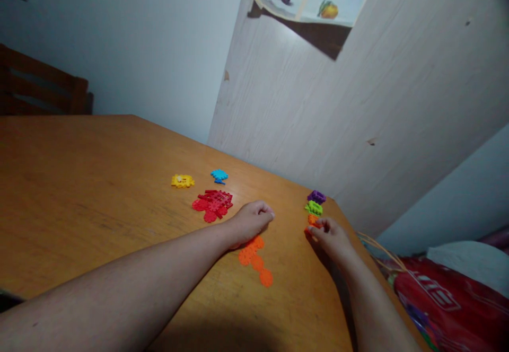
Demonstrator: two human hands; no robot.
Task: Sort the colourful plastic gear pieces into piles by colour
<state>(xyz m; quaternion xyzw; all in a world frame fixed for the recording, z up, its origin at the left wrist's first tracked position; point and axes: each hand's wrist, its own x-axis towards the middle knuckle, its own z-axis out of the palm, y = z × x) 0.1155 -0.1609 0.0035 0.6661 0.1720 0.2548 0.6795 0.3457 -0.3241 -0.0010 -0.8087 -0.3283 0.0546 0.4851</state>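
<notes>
My right hand (333,238) pinches an orange plastic building piece (308,229) between thumb and fingers at the table's right side. Just beyond it sits another orange piece (312,218), partly behind my fingers. A green piece (314,208) and a purple piece (317,196) follow in line toward the back edge. My left hand (252,222) rests closed near the table's middle, its fingers curled; whatever may be inside is hidden. Right below it lies a group of flat orange pieces (250,251), some round, partly covered by the hand.
Red pieces (214,203) lie in a pile left of my left hand. Blue pieces (219,175) and a yellow piece (183,181) are farther back on the wooden table (99,193). A wall borders the far edge. A red bag (449,299) stands beyond the right edge, a chair (40,87) at the left.
</notes>
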